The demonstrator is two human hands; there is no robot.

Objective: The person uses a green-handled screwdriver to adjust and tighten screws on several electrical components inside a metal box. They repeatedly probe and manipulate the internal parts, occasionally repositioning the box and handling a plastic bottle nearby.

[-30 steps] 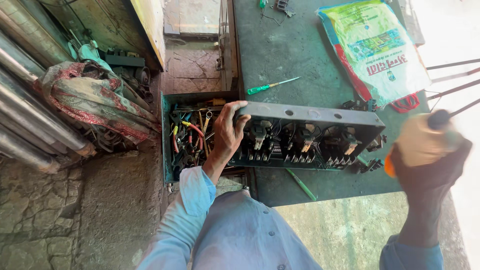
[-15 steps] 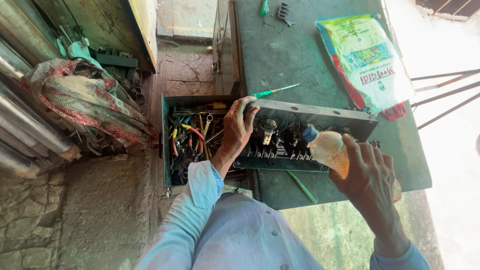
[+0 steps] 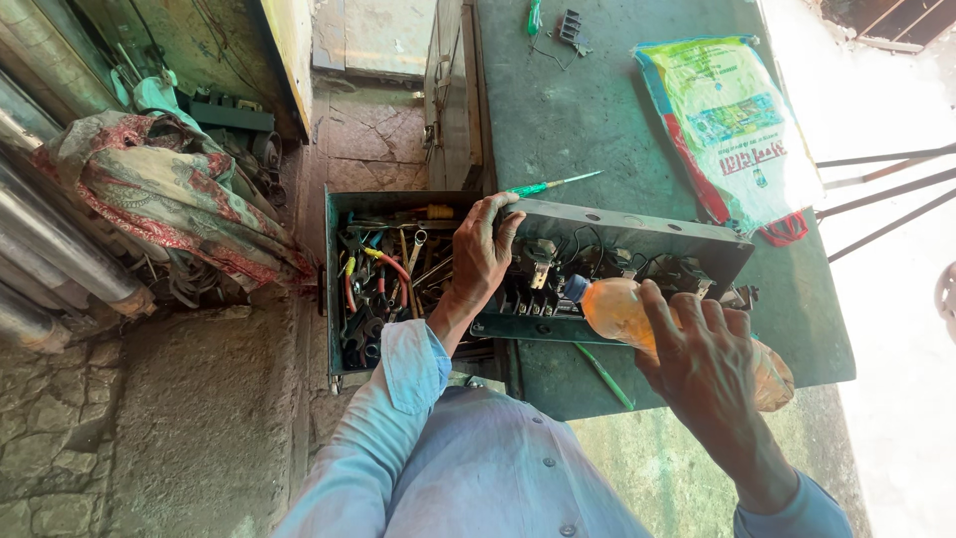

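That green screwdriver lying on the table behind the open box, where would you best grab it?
Take the green screwdriver by its thick green handle, the left end, coming from above. It lies flat on the green table with bare surface around it; the thin shaft points right and offers little grip.

A green-handled screwdriver (image 3: 543, 186) lies on the green tabletop (image 3: 597, 120) just beyond the left hand's fingertips. Left of that hand an open toolbox (image 3: 383, 289) holds spanners, pliers and coloured wires. A printed plastic sack (image 3: 732, 125) lies well beyond the right hand, with thin metal rods (image 3: 886, 189) to its right. Far left of both hands, a patterned red cloth (image 3: 164, 199) drapes over steel pipes (image 3: 50, 269).
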